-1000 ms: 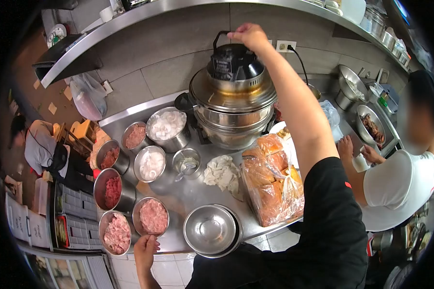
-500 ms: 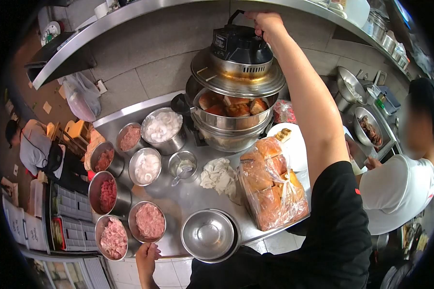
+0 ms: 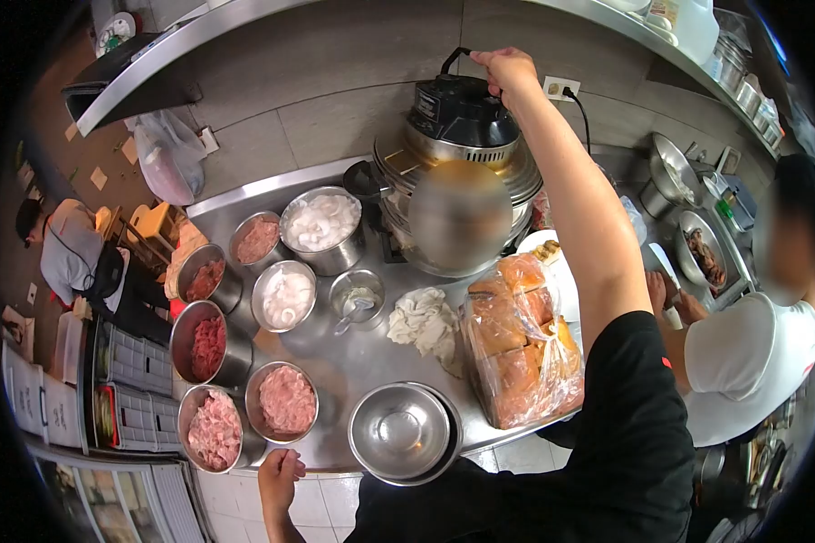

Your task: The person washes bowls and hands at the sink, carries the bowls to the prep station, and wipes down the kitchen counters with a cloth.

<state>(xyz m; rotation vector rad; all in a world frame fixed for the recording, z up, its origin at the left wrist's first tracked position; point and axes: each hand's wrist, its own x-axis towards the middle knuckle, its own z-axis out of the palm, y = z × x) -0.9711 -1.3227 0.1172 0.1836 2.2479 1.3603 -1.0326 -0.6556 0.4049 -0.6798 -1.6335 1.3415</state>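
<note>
My right hand (image 3: 505, 72) is closed around the black handle of a halogen oven lid (image 3: 466, 110). The lid has a black top housing and a wide steel rim, and it sits over a steel pot (image 3: 395, 217) on the counter. A blurred patch covers much of the pot's front, and the browned chunks inside are hidden. My left hand (image 3: 281, 469) hangs at the counter's front edge with its fingers curled and nothing visible in them. Just above it stands a steel pot of minced meat (image 3: 287, 400).
Several steel pots of meat and a pot of white pieces (image 3: 321, 222) fill the left side. A crumpled cloth (image 3: 423, 323), bagged browned blocks (image 3: 516, 353) and stacked steel bowls (image 3: 398, 433) lie nearer. A co-worker (image 3: 743, 362) holds a knife at right; another person (image 3: 77, 244) bends at far left.
The lid has come down over the pot, covering the browned chunks. My right hand has lowered with it. The view has shifted a little, and the co-worker's knife now shows.
</note>
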